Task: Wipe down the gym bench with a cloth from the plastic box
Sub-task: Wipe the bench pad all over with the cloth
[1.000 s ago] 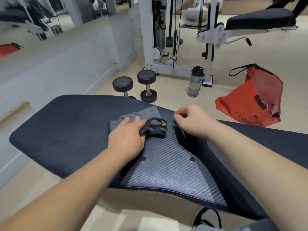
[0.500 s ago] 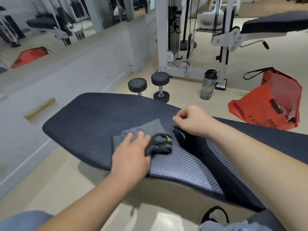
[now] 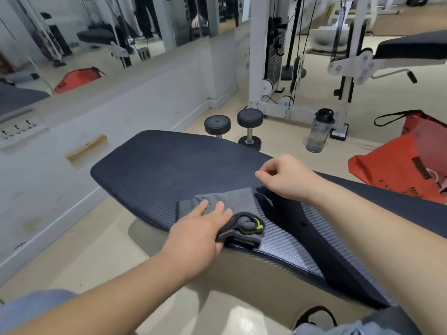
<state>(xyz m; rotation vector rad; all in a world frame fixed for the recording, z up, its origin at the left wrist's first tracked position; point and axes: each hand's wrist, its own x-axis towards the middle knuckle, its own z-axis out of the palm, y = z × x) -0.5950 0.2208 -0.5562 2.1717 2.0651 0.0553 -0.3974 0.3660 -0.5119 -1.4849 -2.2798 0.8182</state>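
The gym bench [image 3: 159, 165] has a dark ribbed pad that runs from the left middle to the right edge of the head view. A grey cloth [image 3: 232, 204] with a dark hem and a yellow-green tag lies bunched on the pad's near edge. My left hand [image 3: 200, 233] presses flat on the cloth, fingers spread over it and the thumb side pinching its folded end. My right hand [image 3: 285, 177] rests just beyond the cloth on the pad, fingers loosely curled with nothing in them. The plastic box is out of view.
Two black dumbbells [image 3: 249, 126] stand on the floor behind the bench. A clear water bottle [image 3: 318, 131] is beside a white cable machine [image 3: 268, 68]. A red bag [image 3: 406, 163] lies at the right. A mirrored wall [image 3: 96, 44] runs along the left.
My left hand has dragged the cloth toward the bench's near edge. My right hand's fingers have loosened a little. The camera has shifted, so the bench sits farther right in view.
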